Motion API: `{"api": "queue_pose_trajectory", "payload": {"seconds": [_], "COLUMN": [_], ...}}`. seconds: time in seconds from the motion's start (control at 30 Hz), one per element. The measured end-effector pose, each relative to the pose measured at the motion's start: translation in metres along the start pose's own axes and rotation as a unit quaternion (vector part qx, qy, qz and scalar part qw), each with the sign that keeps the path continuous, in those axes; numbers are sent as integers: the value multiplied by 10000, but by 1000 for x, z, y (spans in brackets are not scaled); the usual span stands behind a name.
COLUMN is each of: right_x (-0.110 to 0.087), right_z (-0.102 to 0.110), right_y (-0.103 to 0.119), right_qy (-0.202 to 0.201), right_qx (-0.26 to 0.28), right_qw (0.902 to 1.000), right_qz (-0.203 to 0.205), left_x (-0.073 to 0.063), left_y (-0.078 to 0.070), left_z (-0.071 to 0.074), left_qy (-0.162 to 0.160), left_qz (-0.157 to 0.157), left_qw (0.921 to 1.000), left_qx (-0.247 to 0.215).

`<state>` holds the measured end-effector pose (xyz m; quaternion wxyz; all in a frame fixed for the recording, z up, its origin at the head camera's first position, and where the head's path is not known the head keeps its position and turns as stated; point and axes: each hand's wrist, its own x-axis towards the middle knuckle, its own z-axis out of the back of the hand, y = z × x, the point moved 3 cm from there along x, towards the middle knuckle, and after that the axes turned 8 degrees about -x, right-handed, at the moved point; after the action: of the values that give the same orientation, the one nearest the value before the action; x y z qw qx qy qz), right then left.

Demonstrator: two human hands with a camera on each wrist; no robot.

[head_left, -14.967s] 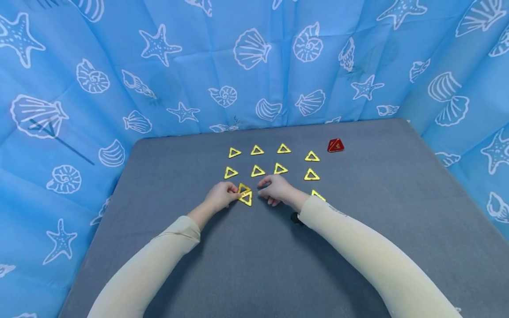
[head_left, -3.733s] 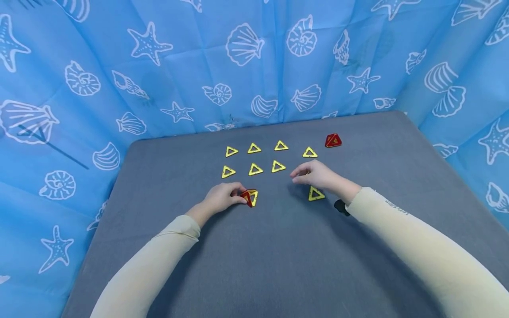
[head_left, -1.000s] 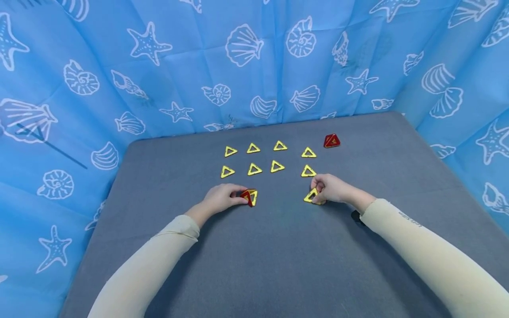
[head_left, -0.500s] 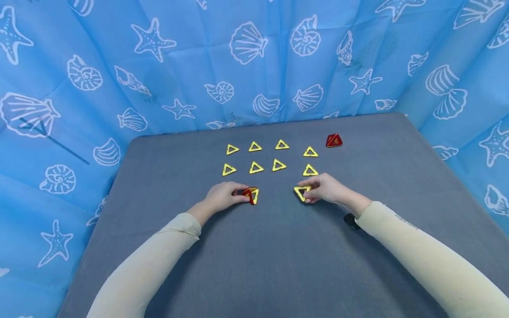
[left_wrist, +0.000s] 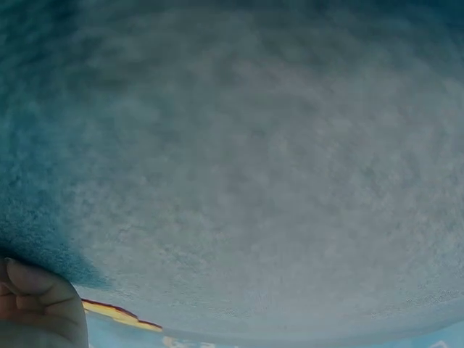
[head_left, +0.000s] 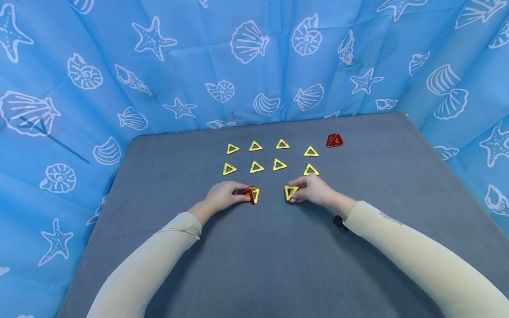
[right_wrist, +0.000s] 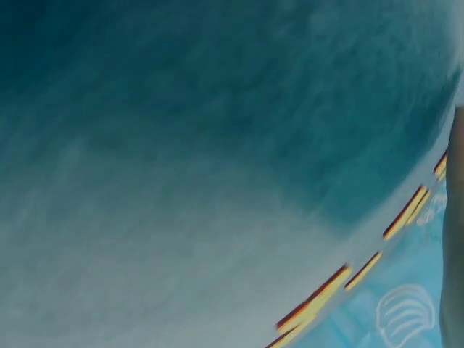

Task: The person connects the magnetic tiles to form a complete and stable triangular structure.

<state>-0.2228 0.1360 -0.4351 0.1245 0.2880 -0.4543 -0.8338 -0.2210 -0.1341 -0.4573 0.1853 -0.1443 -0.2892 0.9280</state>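
Note:
My left hand [head_left: 224,195] pinches a small group of joined triangle tiles [head_left: 256,195], left of the table's middle. A red face and a yellow face show, tilted against each other; the fingers hide the left side. Facing it across a short gap, my right hand [head_left: 313,190] grips a yellow triangle tile [head_left: 287,192] with an open centre, held tilted by its right side. At the lower left of the left wrist view are curled fingers [left_wrist: 45,301], beside yellow and red tile edges [left_wrist: 119,313]. The right wrist view hides the gripped tile.
Behind the hands lie two rows of yellow triangle tiles [head_left: 256,167] on the grey table [head_left: 254,260]. A red tile piece [head_left: 335,140] lies at the back right. A blue shell-patterned curtain [head_left: 191,57] rises behind the table.
My right hand has picked up the front-right yellow tile and carried it left toward the left hand. Since the oldest frame a red face has appeared on the left hand's group.

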Motion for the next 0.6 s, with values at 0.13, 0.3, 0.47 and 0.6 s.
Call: {"api": "queue_pose_trajectory", "payload": {"seconds": [0.13, 0.3, 0.47, 0.6], "right_x": [2, 5, 7, 10], "right_z": [-7, -14, -21, -25], "right_y": [5, 9, 14, 17], "right_qy": [-104, -205, -256, -289], "right_qx": [70, -71, 89, 153], "right_qw": [9999, 9996, 9992, 9991], "right_qz": [-82, -172, -304, -280], "left_x": [1, 1, 1, 1], "left_y": [-1, 0, 0, 1], "left_z": [0, 0, 0, 0], "left_qy": [-1, 17, 20, 0], "left_qz": [29, 82, 135, 170], "left_qw": [10000, 10000, 9999, 9998], "left_qx": [20, -31, -63, -129]}}
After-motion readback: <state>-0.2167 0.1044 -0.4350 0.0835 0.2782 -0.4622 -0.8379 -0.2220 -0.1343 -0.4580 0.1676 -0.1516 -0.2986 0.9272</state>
